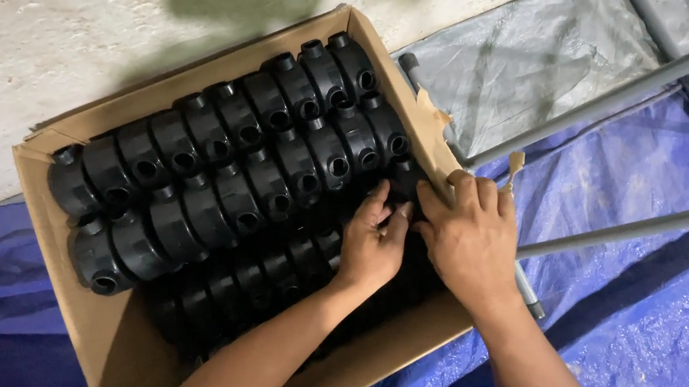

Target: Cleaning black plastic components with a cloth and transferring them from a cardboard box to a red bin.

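Observation:
A brown cardboard box (56,264) lies on the floor, packed with rows of black round plastic fittings (212,165). Both my hands reach into its right end. My left hand (372,243) has its fingers curled down among the fittings near the right wall, touching one black piece (406,175). My right hand (470,235) rests over the box's right edge, fingers bent inward against the same spot beside the left hand. What lies under the fingers is hidden.
A blue plastic tarp (659,341) covers the floor right of and under the box. Grey metal tubes (653,80) of a folding frame cross the upper right over grey sheeting. Bare concrete (45,3) lies behind the box.

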